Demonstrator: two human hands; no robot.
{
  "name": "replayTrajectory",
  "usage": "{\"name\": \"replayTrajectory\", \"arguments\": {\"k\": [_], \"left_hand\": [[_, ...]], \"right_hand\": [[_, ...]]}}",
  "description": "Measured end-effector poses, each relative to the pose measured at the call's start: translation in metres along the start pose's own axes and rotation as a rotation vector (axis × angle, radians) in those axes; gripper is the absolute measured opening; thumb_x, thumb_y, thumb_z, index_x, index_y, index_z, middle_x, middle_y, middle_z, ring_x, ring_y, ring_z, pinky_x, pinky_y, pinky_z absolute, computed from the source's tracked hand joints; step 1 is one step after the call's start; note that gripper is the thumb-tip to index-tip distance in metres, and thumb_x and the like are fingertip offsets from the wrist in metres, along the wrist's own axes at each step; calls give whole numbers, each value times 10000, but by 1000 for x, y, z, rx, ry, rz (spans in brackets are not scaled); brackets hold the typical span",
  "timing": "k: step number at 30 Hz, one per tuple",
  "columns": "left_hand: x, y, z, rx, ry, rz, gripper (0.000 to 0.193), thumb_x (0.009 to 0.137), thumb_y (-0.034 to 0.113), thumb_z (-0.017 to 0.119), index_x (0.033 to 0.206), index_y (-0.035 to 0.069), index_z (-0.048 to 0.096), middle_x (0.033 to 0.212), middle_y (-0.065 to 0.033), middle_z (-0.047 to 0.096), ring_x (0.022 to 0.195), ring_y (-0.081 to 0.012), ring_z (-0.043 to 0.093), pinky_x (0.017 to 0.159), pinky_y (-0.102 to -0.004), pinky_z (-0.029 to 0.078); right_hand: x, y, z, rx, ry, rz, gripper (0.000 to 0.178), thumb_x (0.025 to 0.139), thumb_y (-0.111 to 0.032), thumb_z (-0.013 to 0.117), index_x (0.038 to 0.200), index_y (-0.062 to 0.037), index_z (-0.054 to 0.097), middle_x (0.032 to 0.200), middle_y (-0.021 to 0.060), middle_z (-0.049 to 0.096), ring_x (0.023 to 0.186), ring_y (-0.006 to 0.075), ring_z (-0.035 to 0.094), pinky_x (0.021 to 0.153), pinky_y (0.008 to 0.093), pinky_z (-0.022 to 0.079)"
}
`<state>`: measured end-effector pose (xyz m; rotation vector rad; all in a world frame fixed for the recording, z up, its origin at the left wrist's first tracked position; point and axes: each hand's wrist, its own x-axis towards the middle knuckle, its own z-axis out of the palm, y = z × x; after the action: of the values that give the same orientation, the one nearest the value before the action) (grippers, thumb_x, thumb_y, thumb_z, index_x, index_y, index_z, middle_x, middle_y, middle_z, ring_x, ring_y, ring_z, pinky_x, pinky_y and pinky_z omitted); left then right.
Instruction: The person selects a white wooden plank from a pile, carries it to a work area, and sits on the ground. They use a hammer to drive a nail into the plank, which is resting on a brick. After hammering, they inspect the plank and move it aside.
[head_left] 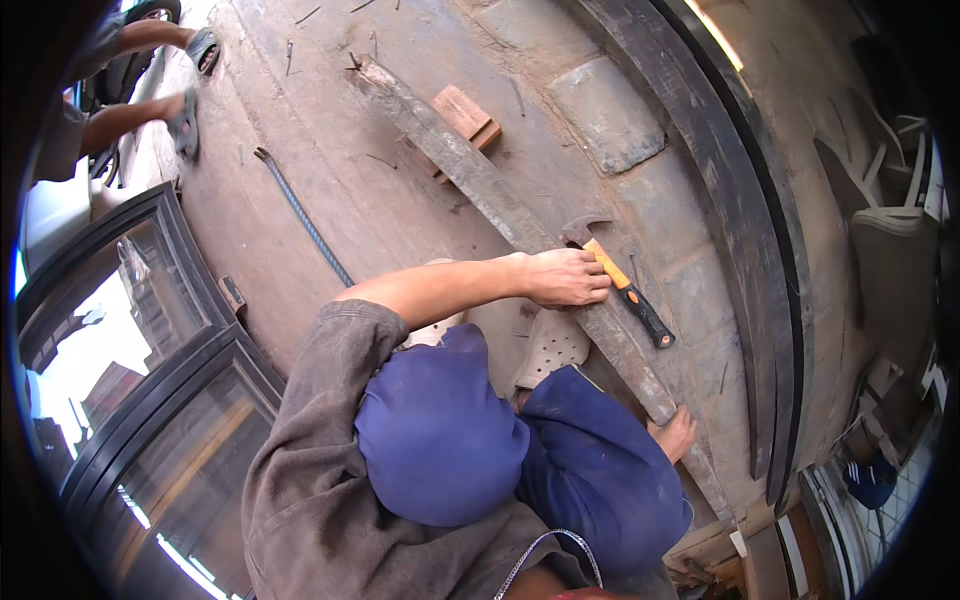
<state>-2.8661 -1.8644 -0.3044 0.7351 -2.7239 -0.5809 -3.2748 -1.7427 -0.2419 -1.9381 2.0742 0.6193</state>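
A long, worn wooden plank (470,180) slants from the upper middle down to the lower right, with bent nails sticking out at its far end. My left hand (567,277) is closed over its middle, fingers curled around the right edge. Lower down, my right hand (677,435) grips the plank near its close end, fingers partly hidden by my knee and the wood. A claw hammer (622,283) with a yellow and black handle lies along the plank's right side, just beyond my left fingers. Reddish wooden blocks (465,115) sit under the plank's far part.
A ribbed steel bar (305,220) with a hooked end lies to the left. Dark-framed glass panels (150,330) stand at far left. Long dark beams (740,200) run along the right. Another person's feet (185,125) are at upper left. Loose nails (289,57) are scattered around the floor.
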Motion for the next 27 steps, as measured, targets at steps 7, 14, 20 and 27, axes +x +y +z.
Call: {"name": "replayTrajectory", "arguments": {"k": [7,14,20,27], "left_hand": [[-6,-7,14,2,20,-35,422,650,275,748,953,73,536,920,-43,567,941,-219,600,839,-365,463],[0,-14,4,24,6,-62,457,651,309,767,947,52,532,951,-69,581,988,-227,604,890,-374,473],[-7,-14,2,27,25,-111,585,624,368,830,1031,54,551,997,-68,615,995,-235,620,879,-385,472],[-19,-13,24,40,92,-59,599,600,377,834,1017,48,557,974,-78,631,977,-234,641,838,-382,490]], "right_hand": [[2,-18,-13,147,-94,37,665,724,-322,796,1228,22,533,1230,203,584,1208,409,484,1015,474,396],[112,-92,-37,606,-5,-224,405,928,-282,627,1188,25,578,1186,202,618,1129,326,588,970,398,440],[174,-196,-24,22,-115,-682,418,809,-290,721,1051,-3,537,1076,206,591,1024,387,576,875,462,468],[186,-210,-47,94,-163,-827,387,752,-252,758,934,17,549,764,181,624,669,366,641,607,434,521]]}}
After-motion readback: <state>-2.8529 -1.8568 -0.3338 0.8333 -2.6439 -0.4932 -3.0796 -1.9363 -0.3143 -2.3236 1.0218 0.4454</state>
